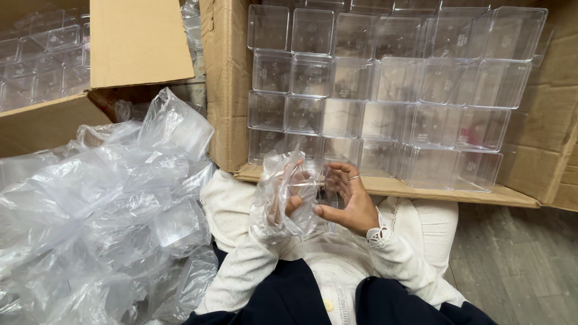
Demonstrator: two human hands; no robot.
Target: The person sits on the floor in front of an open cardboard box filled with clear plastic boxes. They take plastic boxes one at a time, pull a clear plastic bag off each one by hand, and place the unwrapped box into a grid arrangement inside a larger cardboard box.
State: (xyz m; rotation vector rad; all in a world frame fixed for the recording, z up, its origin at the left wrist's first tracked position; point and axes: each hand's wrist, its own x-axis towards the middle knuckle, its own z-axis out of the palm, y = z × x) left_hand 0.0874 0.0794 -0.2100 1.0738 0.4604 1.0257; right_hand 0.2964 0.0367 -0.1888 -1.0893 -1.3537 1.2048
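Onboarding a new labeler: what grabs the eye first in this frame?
First, the open cardboard box at top centre, packed with rows of clear plastic containers. Next, the big heap of crumpled clear plastic bags filling the left side. In the middle, the left hand is wrapped in a clear bag, and the right hand, with a ring, grips a clear container that is hard to make out.

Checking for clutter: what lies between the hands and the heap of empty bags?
In the head view, only the person's cream sleeve and lap lie between the hands, left and right, and the bag heap.
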